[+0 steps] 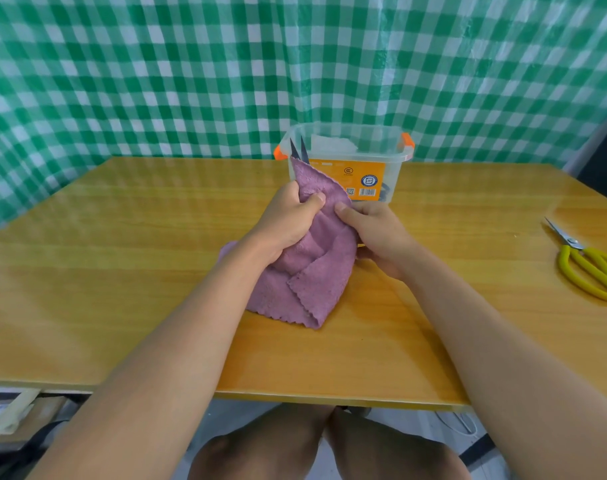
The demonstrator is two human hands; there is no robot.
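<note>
My left hand [288, 220] grips the upper part of the purple cloth [312, 271]. Its fingers [293, 190] are curled round it and the thumb is pressed into the front. My right hand [374, 233] pinches the same cloth just to the right, thumb on the front, the other fingers tucked behind the fold. Both sets of fingers are clenched on the cloth.

The cloth is bunched into a rough cone in front of the box [393, 178], between it and me. Its scalloped lower corners rest on the bench [122, 254]. Two dark blades [300, 150] stick up out of the cloth's top with their tips slightly apart. They show against the box's left front corner, and I cannot tell if they touch it. Whatever is below the blades is hidden inside the cloth.

The box is clear plastic and open-topped, with orange latches on its left and right rim. An orange label with a barcode is on the front wall. Something white is inside, too unclear to name.

Yellow scissors [586, 261] lie flat on the bench well to the right of the box, with their tips pointing away from me. A green-checked curtain [191, 81] hangs behind the box.
</note>
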